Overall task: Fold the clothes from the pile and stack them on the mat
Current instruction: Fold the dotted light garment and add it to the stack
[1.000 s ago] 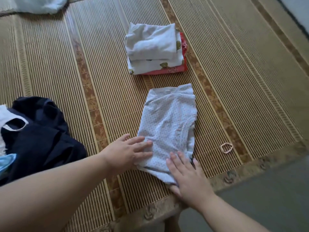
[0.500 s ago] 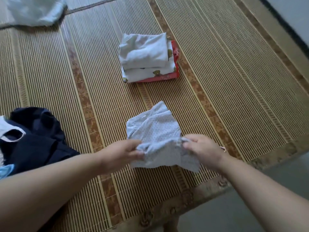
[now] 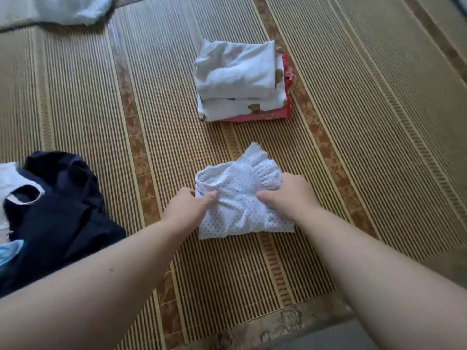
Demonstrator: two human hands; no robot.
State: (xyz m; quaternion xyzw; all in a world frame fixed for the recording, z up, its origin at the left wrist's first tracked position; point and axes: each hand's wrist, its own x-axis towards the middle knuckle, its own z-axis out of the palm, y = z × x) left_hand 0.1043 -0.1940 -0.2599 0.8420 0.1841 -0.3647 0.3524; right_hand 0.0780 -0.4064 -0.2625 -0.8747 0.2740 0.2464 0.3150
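One woven mat [image 3: 353, 122] fills the view, w/ a strip of grey floor [image 3: 328, 337] past its near edge. At the mat's left edge, one pile [image 3: 58, 210] of unfolded clothes: mostly dark navy, w/ bits of white and light blue showing. One loose white cloth [image 3: 70, 8] at the far left corner. Mid-mat on the far side, one stack [image 3: 240, 79] of folded clothes, three layers visible: white on top, white w/ little bears under it, red at the bottom, edges approx. lined up.

Nearer now, betw. the stack and the near edge and apart from the stack, one dotted garment [image 3: 240, 198]. It's pale w/ small dark dots, folded into a rough block, ruffled edge toward the far side, near part flat on the mat.

Two bare arms reach in from the near edge, one each side of it. Left hand [image 3: 187, 205] is at the garment's left edge: thumb on top of the fabric, fingers tucked at the edge, pinching it. Right hand [image 3: 288, 195] is on the right part: thumb pressed onto the cloth, fingers curled over the ruffled side, fabric bunched betw. them. Both grips closed tight on the cloth.
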